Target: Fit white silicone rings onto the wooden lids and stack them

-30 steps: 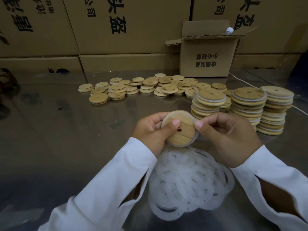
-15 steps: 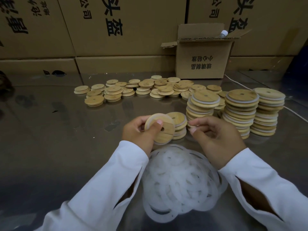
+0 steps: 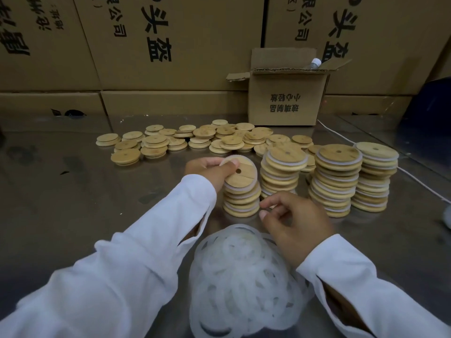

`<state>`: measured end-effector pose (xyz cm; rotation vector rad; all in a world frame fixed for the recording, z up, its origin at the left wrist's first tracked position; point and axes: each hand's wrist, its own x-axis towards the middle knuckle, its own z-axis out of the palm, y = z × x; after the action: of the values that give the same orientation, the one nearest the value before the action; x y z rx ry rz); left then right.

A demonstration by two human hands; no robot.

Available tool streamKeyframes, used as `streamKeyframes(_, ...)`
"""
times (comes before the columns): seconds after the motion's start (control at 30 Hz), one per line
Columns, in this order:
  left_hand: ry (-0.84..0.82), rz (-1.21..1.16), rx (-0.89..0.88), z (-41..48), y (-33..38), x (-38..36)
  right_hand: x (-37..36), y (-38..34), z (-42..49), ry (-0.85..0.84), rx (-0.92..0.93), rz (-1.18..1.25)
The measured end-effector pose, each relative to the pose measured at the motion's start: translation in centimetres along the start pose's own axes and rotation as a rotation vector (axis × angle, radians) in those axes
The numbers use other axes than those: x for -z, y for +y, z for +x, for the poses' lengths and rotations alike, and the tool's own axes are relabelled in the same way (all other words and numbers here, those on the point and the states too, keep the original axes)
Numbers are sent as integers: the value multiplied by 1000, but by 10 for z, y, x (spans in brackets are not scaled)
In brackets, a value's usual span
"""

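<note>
Lid (image 3: 240, 175) pinched at its rim by our left hand (image 3: 207, 170), thumb on top, just over the short stack (image 3: 241, 200), we judge for a square drop | right hand (image 3: 292, 220) loosely curled, empty, beside the stack's foot, rings (image 3: 244, 276) just behind it, likely for the next pick | lid's underside hidden; right fingertips (image 3: 263, 213) blurred

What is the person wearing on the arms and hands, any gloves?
No gloves: both the left hand and the right hand are bare, with no ring or watch showing. Each arm is covered by a loose white long sleeve, the left sleeve and the right sleeve, plain and unmarked, with an open slit near the cuff.
</note>
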<state>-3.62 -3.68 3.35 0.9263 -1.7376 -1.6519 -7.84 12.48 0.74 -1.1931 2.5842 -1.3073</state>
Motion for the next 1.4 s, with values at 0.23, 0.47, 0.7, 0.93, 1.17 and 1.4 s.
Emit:
streamKeyframes(0.23,-60,250,-38,7,-9,-10,1,3,2,24,13,-17)
streamKeyframes(0.47,-119,277,-146,3,-15,-16,1,1,1,28,37,-16)
streamKeyframes(0.7,-157,323,-80,6,-15,-13,2,0,-1,9,46,-4)
streamKeyframes(0.93,77,185,-8,45,-8,7,-2,1,-6,-32,76,-13)
streamKeyframes(1.17,338,1021,-99,125,-23,112,0,3,-4,-143,60,-118)
streamKeyframes(1.4,304,897,-27,157,-32,162,0,-1,-1,-135,-12,-119)
